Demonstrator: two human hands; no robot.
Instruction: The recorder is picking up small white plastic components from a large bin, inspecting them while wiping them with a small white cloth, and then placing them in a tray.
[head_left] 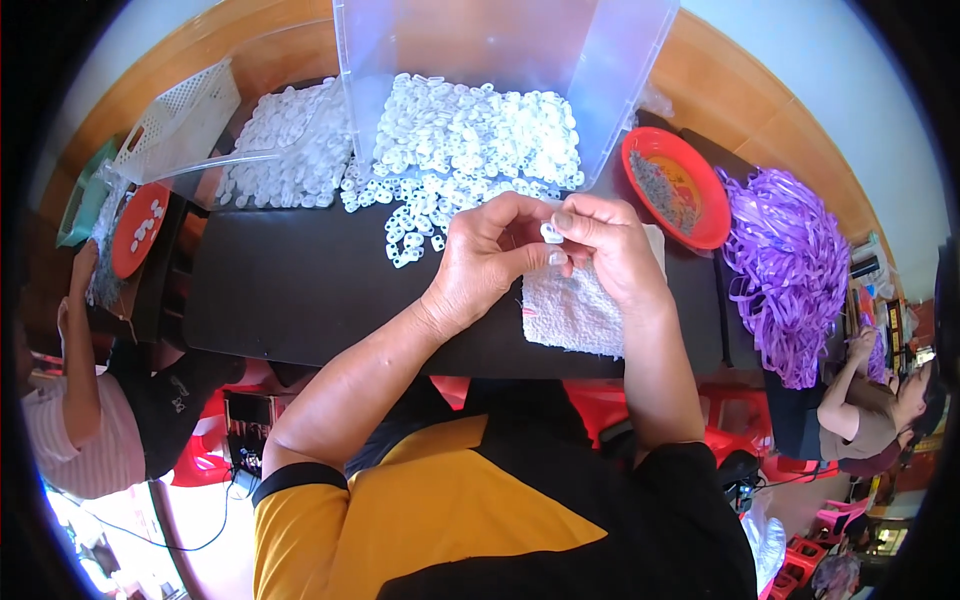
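Note:
My two hands meet above a folded pale grey towel (575,318) on the dark table. A small white plastic piece (551,233) shows between their fingertips. My right hand (622,250) pinches it between thumb and fingers. From the other side, my left hand (482,255) curls closed around it, its thumb just below the piece. The fingers partly cover what they grip. Just beyond my left hand, a loose spill of similar white pieces (410,225) with small openings reaches from a large heap.
A clear plastic bin (630,75) lies open around the heap of pieces. Right of it sit a red basin (718,225) with grey bits and a purple ribbon pile (785,270). Another white heap (285,145) and a white basket (185,115) stand left. People work at both sides.

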